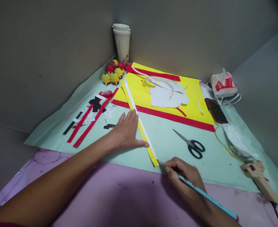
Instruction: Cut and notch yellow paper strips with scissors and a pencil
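Note:
My left hand (127,132) lies with its fingers spread on a white strip (142,127) and a yellow strip (150,154), which run side by side at a slant over the pale green sheet. The thumb rests near their lower part. My right hand (186,176) is closed round a light blue pencil (207,197), whose tip is at the near end of the strips. Right of the strips lies a pair of black-handled scissors (191,145). Behind them are yellow sheets (193,104) with red strips and white paper (164,96) on top.
Red strips (82,121) and black and white scraps lie at the left. Small red and yellow round items (110,78) stand by a white cup (122,42). On the right are a phone (215,110), a tissue pack (223,83), a white mask (238,140) and a beige glue gun (262,183).

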Demonstrator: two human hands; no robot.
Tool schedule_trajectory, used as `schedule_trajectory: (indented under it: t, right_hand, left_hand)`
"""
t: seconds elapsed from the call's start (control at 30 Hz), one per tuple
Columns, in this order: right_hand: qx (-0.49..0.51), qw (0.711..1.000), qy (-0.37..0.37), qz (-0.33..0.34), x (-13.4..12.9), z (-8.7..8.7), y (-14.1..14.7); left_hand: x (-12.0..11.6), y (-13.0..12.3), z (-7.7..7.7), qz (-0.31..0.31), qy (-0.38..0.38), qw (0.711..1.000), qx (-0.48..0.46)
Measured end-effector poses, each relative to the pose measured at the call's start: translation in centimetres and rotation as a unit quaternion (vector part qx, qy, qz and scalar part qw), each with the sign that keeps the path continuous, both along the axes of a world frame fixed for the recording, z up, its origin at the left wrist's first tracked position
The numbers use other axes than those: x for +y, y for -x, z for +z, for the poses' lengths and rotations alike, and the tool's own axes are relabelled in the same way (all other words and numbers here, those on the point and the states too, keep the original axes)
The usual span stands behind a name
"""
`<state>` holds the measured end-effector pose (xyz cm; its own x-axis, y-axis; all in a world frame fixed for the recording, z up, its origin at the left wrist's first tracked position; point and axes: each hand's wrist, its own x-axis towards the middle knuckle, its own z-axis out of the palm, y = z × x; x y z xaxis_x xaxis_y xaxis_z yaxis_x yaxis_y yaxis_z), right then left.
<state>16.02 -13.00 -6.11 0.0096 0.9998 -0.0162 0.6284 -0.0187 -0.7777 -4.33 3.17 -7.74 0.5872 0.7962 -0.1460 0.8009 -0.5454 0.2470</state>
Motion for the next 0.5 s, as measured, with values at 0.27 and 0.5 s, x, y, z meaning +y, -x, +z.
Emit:
schedule_trajectory:
  t: [0.27,0.5]
  right_hand:
    - [0.026,0.991,-0.117,-0.051,-1.4,1.3,-1.9]
    - [-0.092,0.944,-0.313,0.037,0.1,-2.4,-1.5]
  left_hand:
    - [-0.3,0.2,0.5,0.004,0.005,1.0,-0.001]
    - [-0.7,0.8,0.5,0.011,0.008,1.0,-0.027]
